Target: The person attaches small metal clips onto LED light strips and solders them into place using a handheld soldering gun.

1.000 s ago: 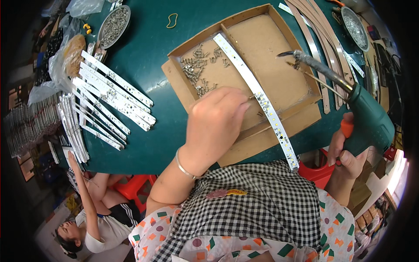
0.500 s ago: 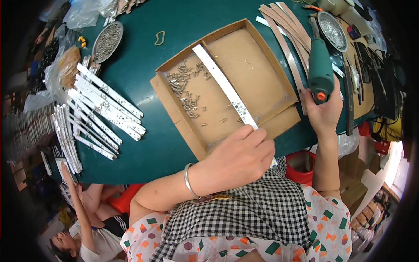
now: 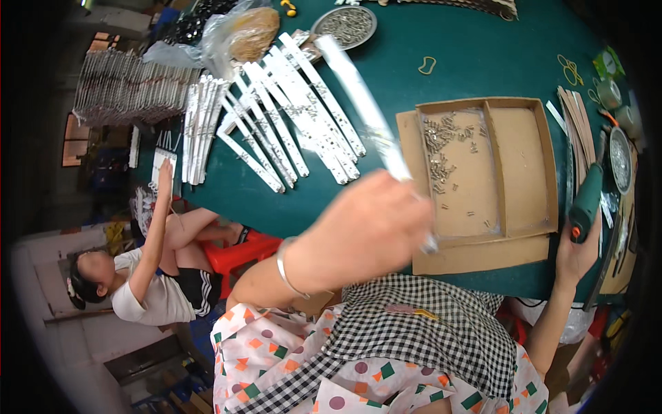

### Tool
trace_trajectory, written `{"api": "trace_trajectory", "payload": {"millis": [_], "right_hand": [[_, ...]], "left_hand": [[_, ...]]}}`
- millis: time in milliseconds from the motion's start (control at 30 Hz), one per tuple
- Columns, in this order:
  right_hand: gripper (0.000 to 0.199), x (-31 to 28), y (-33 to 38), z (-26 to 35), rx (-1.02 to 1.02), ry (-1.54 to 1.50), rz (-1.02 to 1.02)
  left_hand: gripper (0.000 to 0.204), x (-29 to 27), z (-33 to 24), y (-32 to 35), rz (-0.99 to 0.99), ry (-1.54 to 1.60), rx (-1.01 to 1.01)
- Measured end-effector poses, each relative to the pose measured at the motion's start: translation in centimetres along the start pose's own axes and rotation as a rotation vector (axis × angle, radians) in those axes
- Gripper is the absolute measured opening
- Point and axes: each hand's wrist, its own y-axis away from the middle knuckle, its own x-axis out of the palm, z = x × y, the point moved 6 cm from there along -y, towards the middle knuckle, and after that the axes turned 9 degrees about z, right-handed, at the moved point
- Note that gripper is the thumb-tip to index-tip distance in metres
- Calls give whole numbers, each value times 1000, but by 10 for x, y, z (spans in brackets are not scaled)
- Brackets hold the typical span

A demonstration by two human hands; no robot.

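Note:
My left hand, blurred by motion, is closed around the lower end of a long white strip bearing small parts. The strip slants up and away, just left of a shallow cardboard tray. Small metal screws or pins lie scattered in the tray's left compartment. At the right, my right hand grips a green electric screwdriver with an orange-red end; some fingers are hidden behind it. A fanned pile of similar white strips rests left of the held strip.
A metal bowl of small hardware stands at the back. Brown strips and another bowl lie at the right. A yellow rubber band is on the green table. To the left, another person sits reaching toward the table.
My left hand has lifted the strip off the tray and carried it left toward the pile. The view has swung left. My right hand still holds the screwdriver.

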Motion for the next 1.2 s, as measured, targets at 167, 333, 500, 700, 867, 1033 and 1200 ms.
{"api": "trace_trajectory", "payload": {"millis": [167, 333, 500, 700, 867, 1033, 1200], "right_hand": [[21, -9, 20, -33, 92, -389, -13], [36, -14, 26, 8, 276, -874, 50], [71, -17, 39, 55, 272, -1039, 191], [64, 0, 58, 79, 339, -1155, 312], [43, 10, 56, 101, 335, -1022, 418], [25, 22, 51, 107, 242, -914, 453], [30, 19, 55, 104, 340, -943, 338]], "left_hand": [[20, -9, 79, 63, -47, -133, -268], [22, 19, 131, 104, 41, -94, -413], [24, 36, 142, 109, 33, -73, -443], [23, 8, 109, 85, -80, -103, -557], [20, 16, 44, 6, -241, 235, -267], [18, 67, 4, -55, -138, 328, -136], [16, 91, 3, -67, -54, 295, -182]]}}
